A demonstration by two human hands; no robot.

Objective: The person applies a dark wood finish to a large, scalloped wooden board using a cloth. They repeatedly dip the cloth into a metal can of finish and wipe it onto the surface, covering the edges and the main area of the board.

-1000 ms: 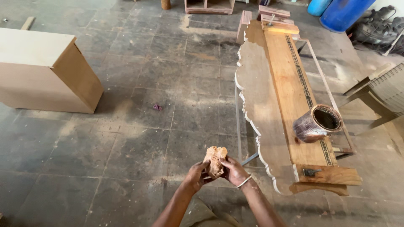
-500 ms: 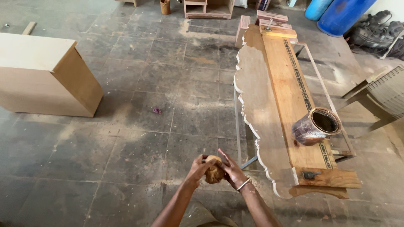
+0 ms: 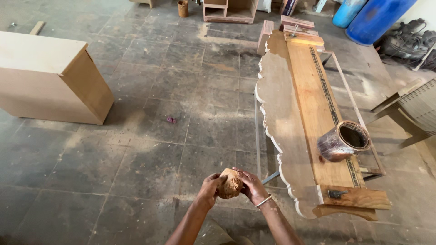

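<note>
Both hands are low in the middle of the view, close together over the grey stone floor point(image 3: 136, 149). The left hand point(image 3: 210, 189) and the right hand point(image 3: 250, 186) are wrapped around a small brown wad point(image 3: 230, 185) — it looks like a crumpled rag or rough pad, but what it is made of is hard to tell. The fingers of both hands are curled tight on it from each side. A thin bangle point(image 3: 263, 201) sits on the right wrist.

Just to the right of the hands is a long wooden panel point(image 3: 290, 113) with a wavy cut edge, lying flat on a thin metal frame point(image 3: 257, 136). A dark strip with small patterns runs down its length. A stained round tin point(image 3: 343, 141) lies tipped on its side on the panel, its open mouth facing right.

Far off on the left stands a plain wooden box cabinet point(image 3: 50, 77). At the top right are two blue barrels point(image 3: 372, 16) — well apart from the hands
</note>
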